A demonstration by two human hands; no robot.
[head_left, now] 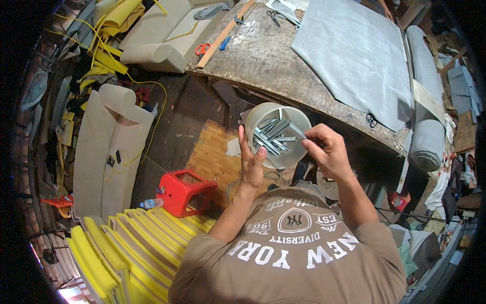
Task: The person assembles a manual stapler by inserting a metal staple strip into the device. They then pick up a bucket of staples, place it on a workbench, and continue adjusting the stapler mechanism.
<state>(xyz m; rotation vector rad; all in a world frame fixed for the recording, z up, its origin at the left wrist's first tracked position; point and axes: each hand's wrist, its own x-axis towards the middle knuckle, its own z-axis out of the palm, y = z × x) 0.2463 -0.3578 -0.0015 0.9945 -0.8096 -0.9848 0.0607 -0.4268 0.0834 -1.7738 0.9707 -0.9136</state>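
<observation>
A translucent white plastic tub (299, 118) is tilted so that its mouth faces me, below the near edge of the workbench. Inside lie several silvery metal strips, which look like staple strips (271, 134). My left hand (251, 166) supports the tub at its left side, thumb at the rim and fingers along the wall. At the right rim, my right hand (328, 151) pinches a grey staple strip (296, 130) between thumb and fingertips, its far end over the tub's mouth.
The wooden workbench (243, 55) bears grey fabric (354, 61), orange-handled scissors (202, 49) and black scissors (371, 120). A red plastic stool (185, 195) stands left of me, near yellow foam-edged panels (126, 248). Beige sofa frames (109, 147) stand farther left; a fabric roll (427, 144) is right.
</observation>
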